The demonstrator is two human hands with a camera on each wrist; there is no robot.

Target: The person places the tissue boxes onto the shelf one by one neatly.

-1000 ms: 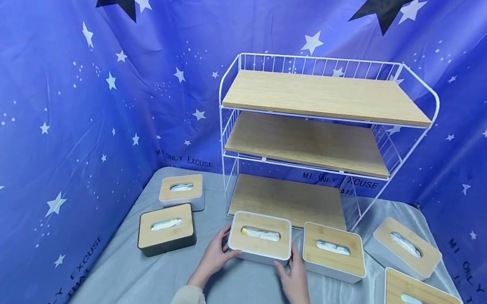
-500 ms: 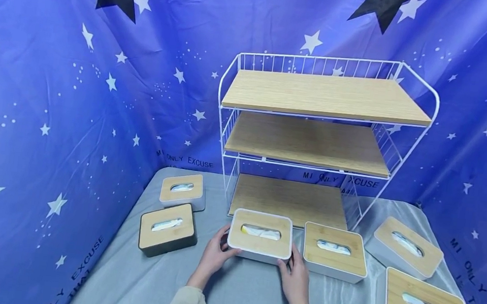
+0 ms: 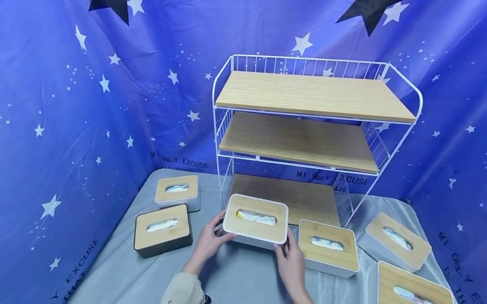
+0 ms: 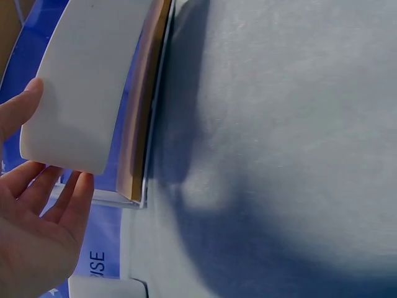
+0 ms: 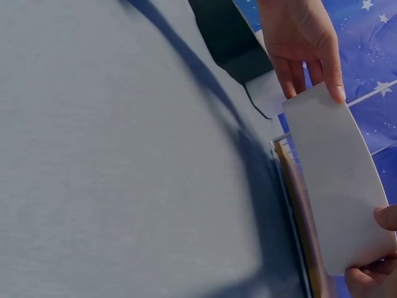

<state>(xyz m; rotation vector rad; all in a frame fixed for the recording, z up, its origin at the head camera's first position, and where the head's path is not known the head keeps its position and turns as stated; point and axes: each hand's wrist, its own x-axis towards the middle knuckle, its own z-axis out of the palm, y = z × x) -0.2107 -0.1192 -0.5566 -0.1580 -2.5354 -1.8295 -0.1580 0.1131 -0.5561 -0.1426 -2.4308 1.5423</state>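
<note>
Your left hand (image 3: 209,239) and right hand (image 3: 292,262) grip the box (image 3: 257,231) by its ends, before the rack (image 3: 316,95); likely light and stiff, it's best held there.

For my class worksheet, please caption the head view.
The left hand and right hand hold a box above the cloth, before a three-shelf rack.

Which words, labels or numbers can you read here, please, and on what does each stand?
"MI ONLY EXCUSE": starry curtain, back, twice; line beneath partly hidden.
"ONLY EXCUSE": curtain, both sides.
"THAT": curtain, both sides.
"SE": curtain, left wrist view, cut off.
Left sleeve: lettering too small to read.
</note>
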